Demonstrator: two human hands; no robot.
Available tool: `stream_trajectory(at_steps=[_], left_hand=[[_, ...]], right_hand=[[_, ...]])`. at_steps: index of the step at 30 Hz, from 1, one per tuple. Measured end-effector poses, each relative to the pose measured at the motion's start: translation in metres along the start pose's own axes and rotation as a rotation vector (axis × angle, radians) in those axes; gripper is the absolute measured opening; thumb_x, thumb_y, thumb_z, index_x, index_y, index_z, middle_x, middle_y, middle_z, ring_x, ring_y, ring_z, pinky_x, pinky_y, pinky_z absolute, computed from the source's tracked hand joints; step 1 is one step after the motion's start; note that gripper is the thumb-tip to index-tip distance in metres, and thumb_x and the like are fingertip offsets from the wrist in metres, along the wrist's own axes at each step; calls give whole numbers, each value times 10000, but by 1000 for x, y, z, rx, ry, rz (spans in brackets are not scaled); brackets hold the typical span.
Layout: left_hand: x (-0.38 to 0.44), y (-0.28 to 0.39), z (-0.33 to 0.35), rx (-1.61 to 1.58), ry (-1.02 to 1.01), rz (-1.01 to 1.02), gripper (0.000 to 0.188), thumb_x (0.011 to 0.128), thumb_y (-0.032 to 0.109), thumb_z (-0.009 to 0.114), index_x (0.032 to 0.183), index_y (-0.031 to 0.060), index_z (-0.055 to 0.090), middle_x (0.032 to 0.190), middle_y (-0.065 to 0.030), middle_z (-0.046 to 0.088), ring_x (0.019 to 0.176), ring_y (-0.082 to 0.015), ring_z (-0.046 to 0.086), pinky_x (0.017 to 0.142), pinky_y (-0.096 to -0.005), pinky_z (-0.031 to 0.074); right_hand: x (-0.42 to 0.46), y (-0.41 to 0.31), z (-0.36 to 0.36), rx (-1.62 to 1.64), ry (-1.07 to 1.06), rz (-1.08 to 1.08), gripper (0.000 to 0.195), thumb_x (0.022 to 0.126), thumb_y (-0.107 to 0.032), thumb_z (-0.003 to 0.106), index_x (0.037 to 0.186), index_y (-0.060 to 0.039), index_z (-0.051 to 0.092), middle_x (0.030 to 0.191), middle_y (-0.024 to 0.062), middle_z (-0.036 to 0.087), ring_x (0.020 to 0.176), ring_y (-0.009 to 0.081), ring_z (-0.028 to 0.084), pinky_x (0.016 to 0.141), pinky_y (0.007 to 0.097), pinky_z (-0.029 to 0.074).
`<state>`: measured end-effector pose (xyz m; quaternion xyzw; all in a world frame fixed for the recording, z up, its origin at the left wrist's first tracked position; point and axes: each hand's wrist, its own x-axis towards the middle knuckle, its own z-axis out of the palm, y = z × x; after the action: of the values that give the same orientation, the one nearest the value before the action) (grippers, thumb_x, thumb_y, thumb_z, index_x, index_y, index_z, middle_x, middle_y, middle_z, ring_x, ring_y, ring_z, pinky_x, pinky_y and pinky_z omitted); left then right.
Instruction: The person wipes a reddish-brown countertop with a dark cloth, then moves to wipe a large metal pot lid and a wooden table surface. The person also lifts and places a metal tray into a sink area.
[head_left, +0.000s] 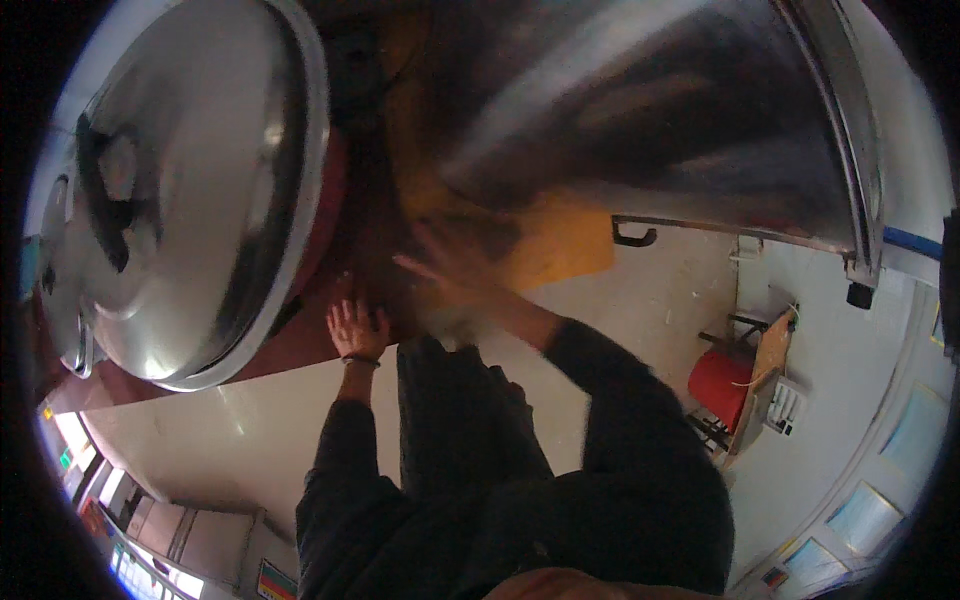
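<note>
My left hand (358, 328) rests with its fingers spread on the edge of a reddish-brown table (300, 337), close to a large metal pot lid (195, 187) with a dark handle. To its right, my right hand (454, 259) is blurred, its fingers apart, above the table's corner and in front of a yellow-orange surface (570, 232). Nothing shows clearly in either hand. A large, dark, shiny surface (637, 112) fills the upper right and is streaked by blur, so what it is cannot be told.
A second metal lid (60, 300) stands at the far left. A small black handle (634, 234) juts out below the shiny surface. On the floor to the right are a red object (721, 386) and a wooden board (772, 349). Pale cabinets (214, 544) stand at the lower left.
</note>
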<state>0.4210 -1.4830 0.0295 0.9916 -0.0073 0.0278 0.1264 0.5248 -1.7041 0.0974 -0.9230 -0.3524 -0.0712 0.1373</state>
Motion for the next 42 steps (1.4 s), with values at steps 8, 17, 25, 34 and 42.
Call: stream_trajectory(at_steps=[8,17,25,34,42], left_hand=[[0,6,-8,25,-6,-4,603,789,262,559,1358,112,430,1464,-109,333,1319,-323,346,1036,-496,313],[-2,12,-8,27,5,4,601,793,255,552,1362,107,425,1455,-112,343,1305,-333,360,1035,-484,317],[0,8,-5,33,75,57,607,784,240,542,1358,82,423,1428,-134,373,1284,-346,381,1010,-502,333],[-10,3,-8,92,43,1,618,763,212,551,1354,88,423,1415,-134,387,1282,-347,379,1016,-494,329],[1,12,-6,-37,105,49,635,772,242,559,1375,114,409,1430,-122,370,1285,-344,378,1008,-490,336]], right_hand=[[-85,80,59,11,-58,139,606,642,-302,711,1226,-234,562,1275,71,480,1205,293,431,959,513,373],[-217,179,-105,-125,-896,1355,563,789,-372,605,1288,-143,479,1215,140,544,1066,299,562,849,450,488],[-163,297,-96,-2,-170,789,538,780,-311,631,1253,-96,493,1195,193,561,1092,386,537,853,480,474],[-131,205,-18,-384,-359,822,525,725,-368,658,1204,-181,559,1279,110,479,1205,346,421,884,546,439],[-281,125,-71,269,-622,708,512,691,-163,708,1189,-190,592,1136,136,571,1054,331,549,884,430,476]])
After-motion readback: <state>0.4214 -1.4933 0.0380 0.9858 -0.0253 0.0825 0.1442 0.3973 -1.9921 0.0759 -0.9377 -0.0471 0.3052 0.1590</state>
